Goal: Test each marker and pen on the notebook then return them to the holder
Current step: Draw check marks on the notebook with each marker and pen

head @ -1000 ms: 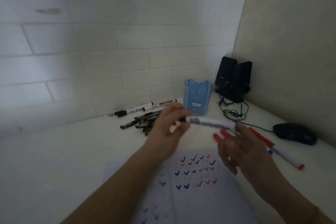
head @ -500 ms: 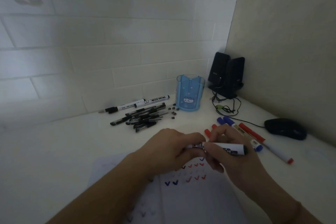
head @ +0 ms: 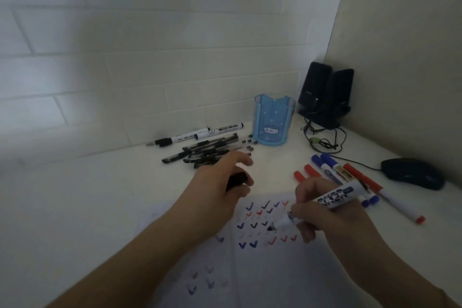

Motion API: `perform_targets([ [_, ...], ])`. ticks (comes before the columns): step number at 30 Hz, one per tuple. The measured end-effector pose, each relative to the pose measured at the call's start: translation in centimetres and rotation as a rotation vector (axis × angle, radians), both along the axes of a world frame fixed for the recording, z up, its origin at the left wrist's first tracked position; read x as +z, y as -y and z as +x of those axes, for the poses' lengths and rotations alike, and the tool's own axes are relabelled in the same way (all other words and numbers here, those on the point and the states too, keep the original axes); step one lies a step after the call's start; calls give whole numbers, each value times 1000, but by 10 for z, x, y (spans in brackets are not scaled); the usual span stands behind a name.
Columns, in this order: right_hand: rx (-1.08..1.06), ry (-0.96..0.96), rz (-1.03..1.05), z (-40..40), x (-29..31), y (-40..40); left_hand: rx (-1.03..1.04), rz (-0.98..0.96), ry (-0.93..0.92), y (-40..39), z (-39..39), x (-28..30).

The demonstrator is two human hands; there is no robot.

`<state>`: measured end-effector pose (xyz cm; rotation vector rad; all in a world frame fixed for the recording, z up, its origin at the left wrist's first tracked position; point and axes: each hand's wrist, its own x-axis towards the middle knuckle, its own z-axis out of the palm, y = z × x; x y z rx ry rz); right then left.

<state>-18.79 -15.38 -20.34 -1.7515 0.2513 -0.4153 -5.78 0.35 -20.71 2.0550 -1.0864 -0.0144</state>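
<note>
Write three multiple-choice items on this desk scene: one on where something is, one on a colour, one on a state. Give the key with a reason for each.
1. Where does the blue holder stand?
A. On the notebook
B. Near the wall, left of the black speakers
C. Beside the mouse

2. What colour is the cap that the left hand holds?
A. Black
B. Red
C. Blue

3. What state is the marker in the right hand in?
A. Capped, lying on the desk
B. Standing in the holder
C. Uncapped, tip down at the notebook

Key:
1 B: the holder stands at the back of the desk, with the speakers just to its right.
2 A: a dark black piece shows between the fingers.
3 C: the bare dark tip points at the page among the check marks.
</note>
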Motion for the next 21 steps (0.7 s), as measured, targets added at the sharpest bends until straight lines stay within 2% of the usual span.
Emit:
perform_targets([
  [2,-37,71,-21,-2,4,3,12,-56,-22,-7,-4,-8],
  [4,-24,131,11,-4,11,13,-33,1,49,-11,-4,-14],
  [7,68,10,9,-7,14,31,-127,46,176,-11,-1,-15],
  [12,-87,-153,-258,0,0,34,-302,1,183,-10,2,-21],
  [15,-153,-200,-370,3,-5,35,-314,10,192,-9,2,-22],
  [21,-134,-239,-512,5,-10,33,-299,58,240,-10,2,-23],
])
